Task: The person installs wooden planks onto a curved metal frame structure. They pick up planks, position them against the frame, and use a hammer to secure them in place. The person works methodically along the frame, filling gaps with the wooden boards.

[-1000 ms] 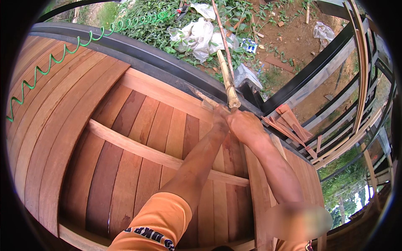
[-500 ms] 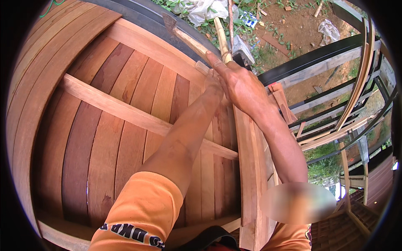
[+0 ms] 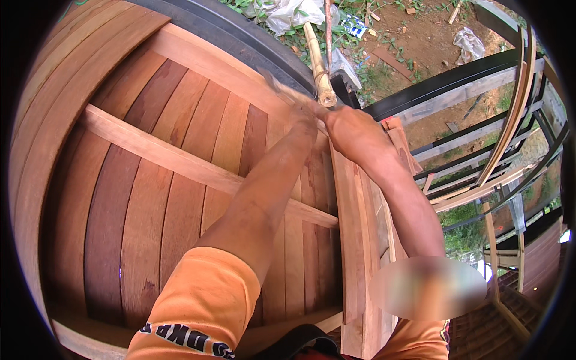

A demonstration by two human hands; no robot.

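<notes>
My right hand is closed around the handle of a wooden-handled tool. Its metal head is smeared by motion and sits low, over the far frame board. Just left of it, my left hand is closed at the far right corner of the wooden panel. The tool's handle and my right hand partly cover its fingers, so what they pinch cannot be made out. Beneath my left forearm lie the panel's reddish planks, with a crossing batten over them.
A bamboo pole ends close beyond my hands. Stacked boards run along the panel's right side. Further right stands a dark metal frame with curved wooden strips. Plastic sheeting lies on the soil behind.
The tool's head has swung down toward me and the corner, and my right hand has dropped slightly with it. My left hand stays at nearly the same spot.
</notes>
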